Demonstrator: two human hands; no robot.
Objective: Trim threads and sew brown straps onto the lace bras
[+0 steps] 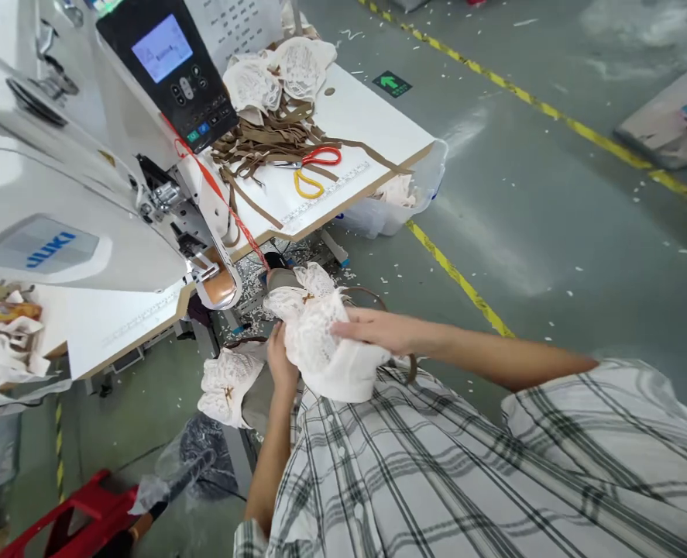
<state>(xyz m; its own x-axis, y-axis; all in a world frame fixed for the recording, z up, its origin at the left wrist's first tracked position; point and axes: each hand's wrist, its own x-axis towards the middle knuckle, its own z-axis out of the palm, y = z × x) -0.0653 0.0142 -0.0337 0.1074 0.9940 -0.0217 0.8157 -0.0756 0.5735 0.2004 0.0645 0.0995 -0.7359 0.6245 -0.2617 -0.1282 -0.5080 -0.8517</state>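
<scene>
A white lace bra (320, 341) is held in front of the wearer's plaid shirt (401, 465), off the edge of the white surface (372, 108) and just below the head of the sewing machine (134, 240). The right hand (378, 329) has its grip closed on the nearer cup, thumb and fingers pressed against the lace, while the left hand (283, 360) is at the bra's left edge with its fingers curled upward against it; how tightly that left grip is drawn in cannot be told, since the cloth hides part of it. A second lace piece (215, 380) (also with a small bow at its middle) hangs beside the left wrist, its grey-brown part running close to the forearm. On the surface, brown straps (276, 136) lie in a tangled heap, with scissors (302, 164) resting at their near side, one handle loop red and the other yellow. More lace cups (302, 66) are piled behind the straps, next to the machine's control panel (186, 85) with its lit screen. An orange-red cord (221, 190) runs down to the bra's far end, and a clear plastic bin (386, 213) holding pale cloth sits under the surface's far corner
</scene>
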